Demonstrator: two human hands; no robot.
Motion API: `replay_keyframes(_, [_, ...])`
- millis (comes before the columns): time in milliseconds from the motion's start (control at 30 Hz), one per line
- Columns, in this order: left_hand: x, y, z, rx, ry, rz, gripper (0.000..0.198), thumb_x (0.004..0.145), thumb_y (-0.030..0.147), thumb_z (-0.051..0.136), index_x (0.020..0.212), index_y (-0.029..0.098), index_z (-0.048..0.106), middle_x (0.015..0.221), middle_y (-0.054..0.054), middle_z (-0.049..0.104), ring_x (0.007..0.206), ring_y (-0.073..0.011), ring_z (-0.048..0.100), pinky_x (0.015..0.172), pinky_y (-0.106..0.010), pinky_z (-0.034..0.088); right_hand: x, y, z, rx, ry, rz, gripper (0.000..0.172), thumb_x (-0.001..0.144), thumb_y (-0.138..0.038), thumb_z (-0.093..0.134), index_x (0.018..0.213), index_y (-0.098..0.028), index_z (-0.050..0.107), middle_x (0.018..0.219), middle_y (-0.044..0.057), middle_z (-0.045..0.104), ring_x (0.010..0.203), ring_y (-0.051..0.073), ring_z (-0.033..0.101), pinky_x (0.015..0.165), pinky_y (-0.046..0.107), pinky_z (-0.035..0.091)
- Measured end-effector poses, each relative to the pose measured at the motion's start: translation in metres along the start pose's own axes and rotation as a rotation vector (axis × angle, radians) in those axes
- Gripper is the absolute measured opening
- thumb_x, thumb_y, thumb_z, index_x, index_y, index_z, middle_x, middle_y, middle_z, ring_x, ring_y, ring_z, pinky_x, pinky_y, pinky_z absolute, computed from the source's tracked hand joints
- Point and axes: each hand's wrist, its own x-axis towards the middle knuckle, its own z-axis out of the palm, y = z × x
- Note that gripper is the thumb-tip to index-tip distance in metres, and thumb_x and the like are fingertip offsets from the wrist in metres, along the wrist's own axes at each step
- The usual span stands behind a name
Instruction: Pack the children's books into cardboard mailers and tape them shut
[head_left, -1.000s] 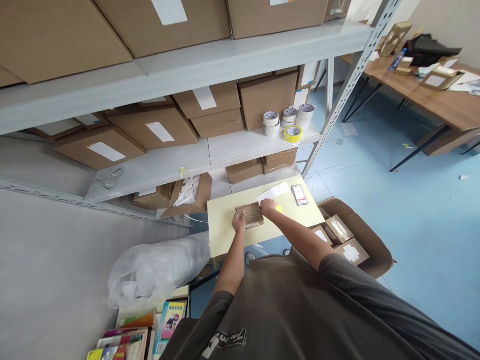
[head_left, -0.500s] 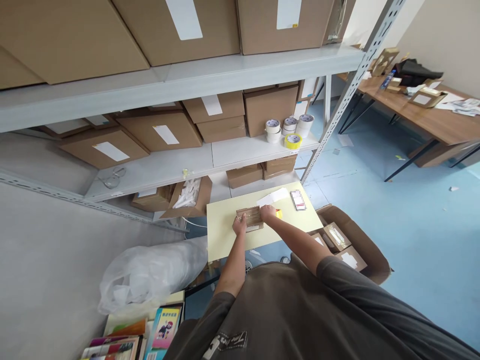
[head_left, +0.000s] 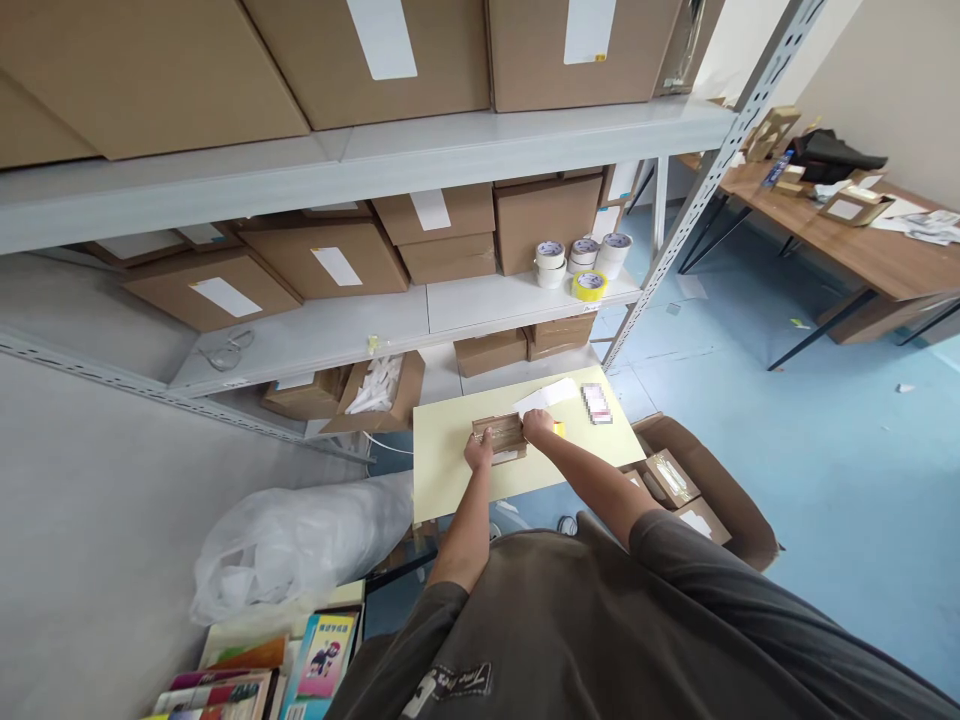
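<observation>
A small brown cardboard box with shiny clear tape across its top lies over the pale yellow table. My left hand grips its left end, thumb on top. At the right end, my right hand is closed against the box's edge; its fingertips are hidden. Just behind that hand a bit of a yellow tape roll shows. White paper sheets lie beyond the box, and a blurred-out printed card is to their right.
The table stands against a grey metal shelf stacked with cartons and tape rolls. An open carton with small boxes sits at my right. Bagged wrap and books are at my left. A brown desk stands far right.
The view has shifted slightly. Both hands stay at the two ends of the box, with hardly any visible movement.
</observation>
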Motion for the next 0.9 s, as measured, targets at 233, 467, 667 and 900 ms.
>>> replay_keyframes(233, [0.003,-0.001,-0.003,-0.023,-0.012,-0.012,0.038,0.095,0.057,0.061,0.101,0.022,0.075,0.102,-0.012,0.081,0.105,-0.0303,0.075,0.086,-0.033,0.054,-0.007,0.055,-0.017,-0.013,0.035,0.054,0.045,0.091,-0.043,0.077,0.125,-0.014,0.077,0.122,0.022,0.077,0.119,0.031,0.072,0.093,0.031,0.054])
replay_keyframes(467, [-0.001,-0.002,0.0,-0.028,0.007,0.008,0.039,0.095,0.056,0.063,0.106,0.021,0.075,0.107,-0.013,0.081,0.106,-0.0305,0.074,0.087,-0.033,0.054,-0.014,0.08,-0.022,-0.031,0.076,0.094,0.038,0.091,-0.037,0.077,0.117,-0.011,0.079,0.118,0.023,0.077,0.114,0.031,0.073,0.089,0.03,0.054])
replay_keyframes(667, [0.0,0.0,0.001,-0.019,0.014,0.01,0.034,0.095,0.054,0.065,0.101,0.022,0.075,0.1,-0.011,0.081,0.1,-0.0295,0.075,0.083,-0.032,0.054,0.011,0.025,-0.002,-0.034,-0.006,0.039,0.037,0.095,-0.023,0.069,0.129,-0.011,0.075,0.125,0.023,0.076,0.121,0.029,0.072,0.095,0.032,0.056])
replay_keyframes(900, [0.003,0.002,0.006,-0.001,0.053,-0.013,0.037,0.096,0.056,0.063,0.104,0.022,0.075,0.101,-0.012,0.081,0.102,-0.0296,0.075,0.085,-0.033,0.054,0.031,0.007,0.001,-0.012,-0.017,0.0,0.051,0.082,-0.026,0.083,0.131,-0.011,0.074,0.128,0.026,0.074,0.126,0.034,0.07,0.099,0.039,0.059])
